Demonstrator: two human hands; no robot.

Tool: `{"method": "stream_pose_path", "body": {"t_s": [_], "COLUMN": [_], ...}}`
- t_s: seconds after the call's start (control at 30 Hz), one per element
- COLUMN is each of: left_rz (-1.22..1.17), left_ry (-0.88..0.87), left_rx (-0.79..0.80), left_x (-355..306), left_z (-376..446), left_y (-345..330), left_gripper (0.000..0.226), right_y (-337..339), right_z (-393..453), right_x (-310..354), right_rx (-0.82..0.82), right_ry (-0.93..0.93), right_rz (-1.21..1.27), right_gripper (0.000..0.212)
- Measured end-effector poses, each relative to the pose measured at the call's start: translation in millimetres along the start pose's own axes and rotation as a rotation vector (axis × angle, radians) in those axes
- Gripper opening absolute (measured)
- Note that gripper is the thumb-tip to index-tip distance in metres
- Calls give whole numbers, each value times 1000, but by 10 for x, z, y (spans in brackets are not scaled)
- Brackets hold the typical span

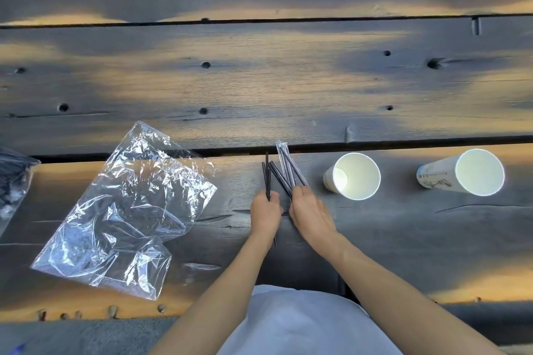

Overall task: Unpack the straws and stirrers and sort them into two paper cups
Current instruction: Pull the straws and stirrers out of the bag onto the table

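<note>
- We see the left hand point(265, 210) near the middle of the dark wooden counter point(259, 89), its fingers curled round a few thin black stirrers point(267, 176) that point away from the person.
- Just to the right, the right hand point(310, 210) grips a fanned bunch of black straws in clear wrappers point(288, 170), the wrapped ends reaching toward the far gap between the planks.
- The two hands sit close together, and the two bundles cross near the fingertips; we cannot tell whether they touch.
- One black stick point(275, 241) shows below the left wrist, on the near side.
- To the right of the hands stands a white paper cup point(353, 176), with nothing visible inside it.
- Further right, well apart from the first, stands a second paper cup point(464, 173) with faint printing on its side, its inside also plain white.
- To the left of the hands lies a crumpled clear plastic bag point(124, 210), flat on the counter.
- At the far left edge we make out part of another plastic bag point(11, 179) with dark contents, too cut off to identify.
- A pale garment point(288, 323) fills the near edge between the forearms.
</note>
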State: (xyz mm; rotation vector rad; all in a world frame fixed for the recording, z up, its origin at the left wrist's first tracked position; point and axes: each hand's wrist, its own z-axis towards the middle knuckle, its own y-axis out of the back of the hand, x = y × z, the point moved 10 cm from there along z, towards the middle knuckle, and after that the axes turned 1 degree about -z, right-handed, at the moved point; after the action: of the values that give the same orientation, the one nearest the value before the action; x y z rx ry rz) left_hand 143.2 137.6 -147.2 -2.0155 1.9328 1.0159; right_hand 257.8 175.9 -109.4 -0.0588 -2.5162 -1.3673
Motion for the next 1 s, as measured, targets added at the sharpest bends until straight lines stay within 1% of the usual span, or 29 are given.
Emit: {"method": "stream_pose_path", "body": {"t_s": [0.07, 0.13, 0.2, 0.3, 0.4, 0.43, 0.5, 0.53, 0.6, 0.63, 0.67, 0.7, 0.77, 0.8, 0.83, 0.9, 0.93, 1.0], "left_rz": [-111, -187, -234, -320, -473, -485, -440, -397, -273, -216, -177, -158, -124, -107, -88, -59, -67, -119], "left_ry": [46, 83, 83, 52, 28, 16, -50, -95, -197, -252, -312, -370, -473, -505, -527, -572, -586, -573], "left_rx": [45, 82, 94, 124, 312, 363, 388, 355, 243, 198, 173, 181, 229, 252, 275, 307, 308, 301], "left_x": [8, 54, 66, -10, -94, -117, -168, -197, -294, -366, -441, -515, -608, -634, -646, -677, -679, -654], "left_z": [-44, -52, -51, -82, -139, -159, -185, -179, -155, -166, -187, -227, -320, -375, -416, -497, -526, -551], "left_y": [-20, -43, -42, -2, -105, -121, -95, -42, 110, 180, 227, 243, 233, 219, 201, 162, 157, 165], "left_gripper": [20, 21, 21, 21, 24, 25, 24, 22, 19, 17, 15, 13, 16, 20, 23, 28, 28, 18], "right_y": [-4, -9, 8, 119, 158, 176, 218, 218, 222, 253, 330, 433, 678, 793, 906, 1015, 1017, 947], "right_z": [8, 26, 43, 2, -110, -137, -167, -165, -145, -137, -143, -160, -195, -207, -226, -267, -294, -354], "right_x": [-9, -14, -17, 15, 138, 191, 302, 321, 297, 253, 221, 211, 275, 329, 395, 529, 587, 649], "right_rx": [16, 26, 31, -6, -32, -43, -46, -34, -3, -29, -84, -143, -215, -231, -244, -248, -249, -253], "right_ry": [-24, -39, -59, -83, -15, 30, 134, 150, 94, 44, 8, -3, 43, 90, 141, 236, 278, 348], "right_rz": [-67, -87, -46, 50, 159, 219, 347, 422, 583, 660, 735, 809, 954, 984, 971, 845, 778, 699], "right_gripper": [18, 18, 16, 17, 24, 26, 33, 34, 19, 10, 6, 9, 30, 37, 40, 36, 33, 32]}}
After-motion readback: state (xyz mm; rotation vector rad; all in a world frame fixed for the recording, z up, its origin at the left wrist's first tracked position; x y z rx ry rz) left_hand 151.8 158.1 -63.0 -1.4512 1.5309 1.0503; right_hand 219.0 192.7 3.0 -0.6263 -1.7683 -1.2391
